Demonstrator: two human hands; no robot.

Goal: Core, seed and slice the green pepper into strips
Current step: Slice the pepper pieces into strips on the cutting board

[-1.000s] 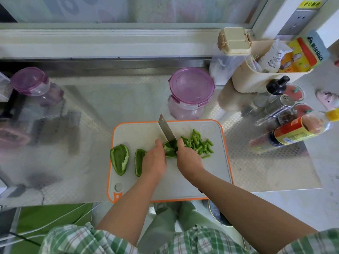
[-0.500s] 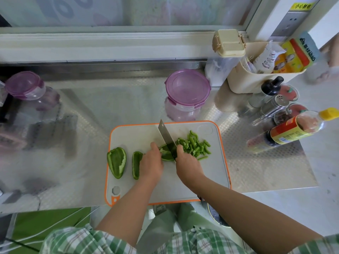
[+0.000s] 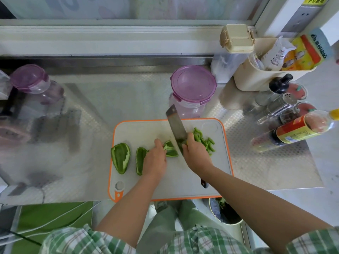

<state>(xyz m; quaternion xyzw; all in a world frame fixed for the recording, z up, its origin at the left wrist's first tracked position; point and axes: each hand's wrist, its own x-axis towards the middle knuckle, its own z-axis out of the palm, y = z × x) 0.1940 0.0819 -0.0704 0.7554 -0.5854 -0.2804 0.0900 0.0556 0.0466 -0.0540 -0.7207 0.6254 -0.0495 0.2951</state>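
Little of the writing here is readable. A yellow sticker (image 3: 314, 0) far beyond the right hand (image 3: 196, 156) is carrying dark characters too small for me to make out. The yellow-and-blue packet (image 3: 308, 52) standing in the beige bin (image 3: 256, 79) is showing print I cannot read. The bottle (image 3: 297, 131) out to the right of that hand is wearing a red-and-yellow label whose words are too fine. By my count there are three uncut bits of green pepper, all lying on the one white, orange-rimmed cutting board (image 3: 143, 131). A pepper half (image 3: 120, 158) is lying hollow side up, farthest to the left of the left hand (image 3: 156, 160). A narrower piece (image 3: 140, 160) is lying just beside that hand's knuckles, and the pepper piece (image 3: 170, 149) is lying between the two hands. One loose heap of strips (image 3: 205, 142) is lying just right of the right hand, too tangled to count. Two purple-lidded jars are standing on the steel counter (image 3: 110, 99), one (image 3: 192, 85) straight beyond the hands and the other (image 3: 29, 77) far off to the left. The left hand is reaching in palm down, its fingertips curling onto the pepper piece and pinning it to the board. The right hand is wrapping tight round the handle of the single knife (image 3: 176, 127), forefinger up by the blade. The blade is slanting away and leftward, its edge meeting the pepper piece's right end.
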